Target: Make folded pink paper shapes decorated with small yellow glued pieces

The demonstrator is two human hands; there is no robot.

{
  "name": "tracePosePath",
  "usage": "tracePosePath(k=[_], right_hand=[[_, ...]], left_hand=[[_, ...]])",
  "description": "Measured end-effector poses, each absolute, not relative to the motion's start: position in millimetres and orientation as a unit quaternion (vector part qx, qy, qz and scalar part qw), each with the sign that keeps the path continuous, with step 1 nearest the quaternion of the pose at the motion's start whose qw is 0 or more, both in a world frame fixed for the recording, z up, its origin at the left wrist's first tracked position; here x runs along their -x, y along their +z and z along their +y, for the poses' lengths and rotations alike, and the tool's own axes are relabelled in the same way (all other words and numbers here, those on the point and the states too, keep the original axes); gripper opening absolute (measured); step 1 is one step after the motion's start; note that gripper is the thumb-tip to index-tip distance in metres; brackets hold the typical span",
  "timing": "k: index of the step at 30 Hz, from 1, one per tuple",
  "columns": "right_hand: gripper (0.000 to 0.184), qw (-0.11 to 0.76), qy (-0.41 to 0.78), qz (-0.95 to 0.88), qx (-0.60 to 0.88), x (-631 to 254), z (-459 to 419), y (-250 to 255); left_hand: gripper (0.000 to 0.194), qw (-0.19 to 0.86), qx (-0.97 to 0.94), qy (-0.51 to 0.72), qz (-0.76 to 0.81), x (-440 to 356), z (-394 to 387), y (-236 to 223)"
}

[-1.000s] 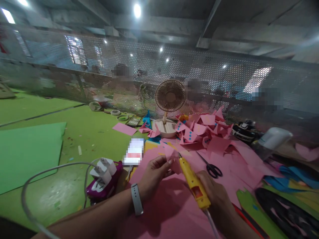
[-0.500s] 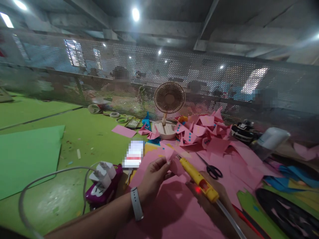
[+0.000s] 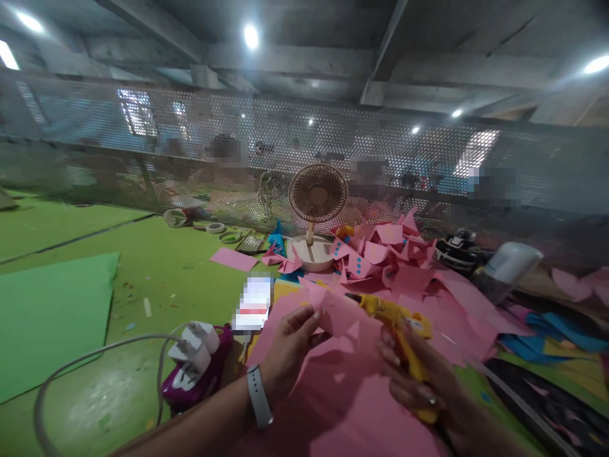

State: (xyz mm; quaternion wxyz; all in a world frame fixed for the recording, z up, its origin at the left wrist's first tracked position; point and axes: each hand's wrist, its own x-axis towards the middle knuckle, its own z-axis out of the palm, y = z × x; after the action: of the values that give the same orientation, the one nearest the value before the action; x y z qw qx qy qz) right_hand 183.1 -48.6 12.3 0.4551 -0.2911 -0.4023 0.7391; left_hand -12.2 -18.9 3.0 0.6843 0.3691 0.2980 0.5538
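Note:
My left hand [image 3: 297,336], with a pale watch band on the wrist, pinches a folded piece of pink paper [image 3: 333,311] between thumb and fingers. My right hand [image 3: 419,362] is wrapped round the grip of a yellow glue gun [image 3: 380,308]. Its dark nozzle points left, close to the upper right edge of the folded paper; whether it touches I cannot tell. Below both hands lies a large pink sheet [image 3: 342,412]. Behind the glue gun rises a pile of folded pink paper pieces [image 3: 380,247], some with small blue diamonds.
A small fan [image 3: 318,193] stands at the back before a perforated screen [image 3: 190,165]. A phone [image 3: 254,304] and a purple power strip with white plugs [image 3: 195,349] sit on the left. To the right are a clear container [image 3: 509,270] and a black tray [image 3: 533,393].
My right hand has turned the glue gun from a slanted, pen-like hold to an upright grip, and moved it right. The scissors are now hidden. My left hand still pinches the paper.

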Motion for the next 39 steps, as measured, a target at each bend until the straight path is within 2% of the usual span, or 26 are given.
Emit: tracePosePath(k=[3, 6, 10, 13, 15, 18, 20, 22, 28, 34, 37, 39], right_hand=[[0.035, 0.479, 0.735, -0.397, 0.271, -188, -51, 28], [0.038, 0.496, 0.605, -0.481, 0.395, -201, -55, 39], [0.034, 0.397, 0.266, -0.649, 0.591, -247, -60, 39], [0.023, 0.379, 0.147, -0.650, 0.642, -291, -69, 31], [0.022, 0.360, 0.082, -0.645, 0.669, -319, -75, 21], [0.028, 0.242, -0.022, -0.680, 0.692, -355, -82, 1], [0.028, 0.173, -0.038, -0.692, 0.700, -375, -86, -12], [0.029, 0.141, -0.043, -0.682, 0.717, -391, -89, -22], [0.039, 0.123, -0.035, -0.645, 0.754, -412, -103, -28], [0.041, 0.083, 0.028, -0.674, 0.733, -429, -109, -6], [0.039, 0.100, -0.020, -0.694, 0.712, -403, -93, 13], [0.049, 0.125, -0.024, -0.727, 0.674, -362, -75, 21]], left_hand=[[0.018, 0.686, -0.376, 0.544, 0.305, 12, -18, 6], [0.021, 0.678, -0.367, 0.550, 0.322, 13, -16, 8], [0.023, 0.667, -0.344, 0.576, 0.324, 15, -12, 9], [0.023, 0.664, -0.323, 0.595, 0.317, 20, -6, 10], [0.022, 0.659, -0.299, 0.615, 0.312, 23, 0, 12], [0.021, 0.649, -0.288, 0.633, 0.308, 25, 5, 16], [0.019, 0.648, -0.290, 0.633, 0.309, 26, 7, 19], [0.017, 0.650, -0.296, 0.629, 0.308, 27, 8, 20], [0.017, 0.640, -0.290, 0.641, 0.311, 32, 12, 25], [0.016, 0.604, -0.285, 0.684, 0.294, 40, 17, 35], [0.018, 0.594, -0.283, 0.695, 0.289, 42, 18, 36], [0.018, 0.596, -0.282, 0.696, 0.285, 41, 19, 34]])
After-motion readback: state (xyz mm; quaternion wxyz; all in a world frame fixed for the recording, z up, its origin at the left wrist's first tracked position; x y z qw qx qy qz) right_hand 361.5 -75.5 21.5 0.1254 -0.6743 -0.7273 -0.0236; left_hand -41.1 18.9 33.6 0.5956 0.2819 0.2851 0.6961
